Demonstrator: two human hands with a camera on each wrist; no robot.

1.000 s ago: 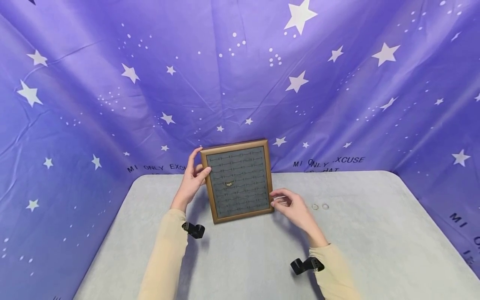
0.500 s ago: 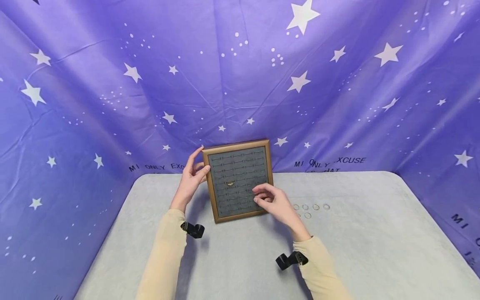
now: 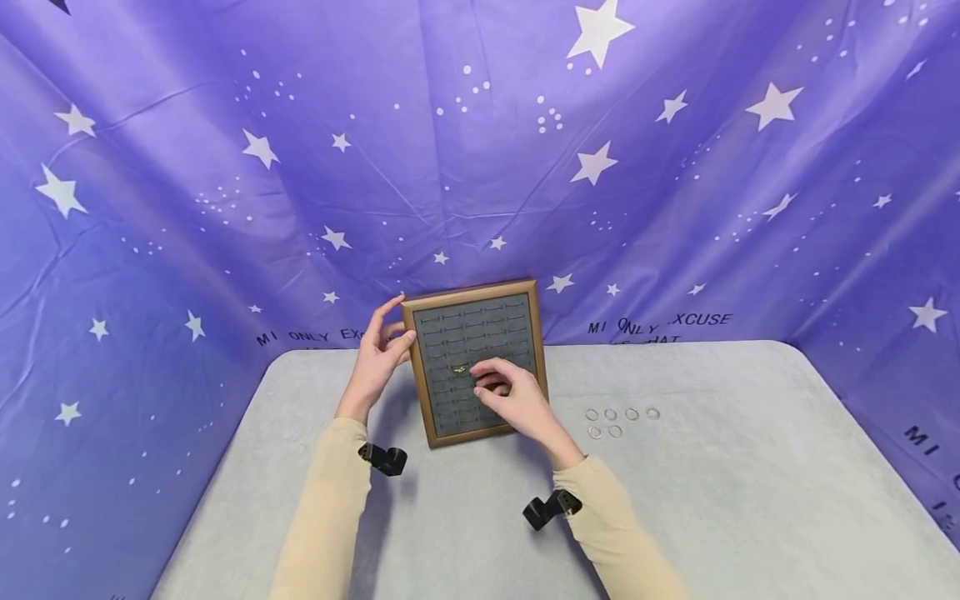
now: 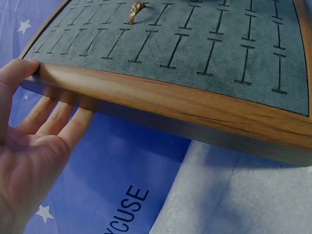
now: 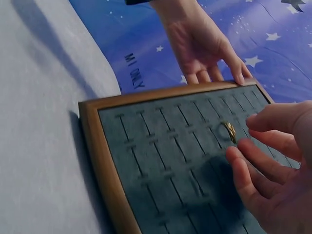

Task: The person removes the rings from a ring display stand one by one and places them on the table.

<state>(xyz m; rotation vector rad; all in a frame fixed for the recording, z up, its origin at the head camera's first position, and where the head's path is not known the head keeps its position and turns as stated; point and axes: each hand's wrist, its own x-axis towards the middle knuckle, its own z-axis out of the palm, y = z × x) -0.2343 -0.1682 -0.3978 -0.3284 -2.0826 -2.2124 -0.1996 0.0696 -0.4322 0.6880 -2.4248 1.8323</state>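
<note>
A wood-framed ring display tray (image 3: 427,408) with a grey slotted pad leans up at the back of the table. My left hand (image 3: 375,364) grips its left side, thumb on the front of the frame (image 4: 146,90) and fingers at the side and behind. One gold ring (image 5: 229,131) sits in a slot near the pad's middle. My right hand (image 3: 517,400) is in front of the pad with thumb and fingers bent and parted. Its fingertips (image 5: 235,153) are right by the gold ring, with no object visible between them.
Several thin rings (image 3: 632,413) lie in two short rows on the grey table (image 3: 735,483), right of the tray. A purple star-printed cloth (image 3: 480,167) hangs behind and on both sides. Each wrist carries a black camera (image 3: 551,508).
My right hand has moved left from the tray's right edge across the pad to the gold ring, uncovering more rings on the table. The left hand and tray have stayed in place.
</note>
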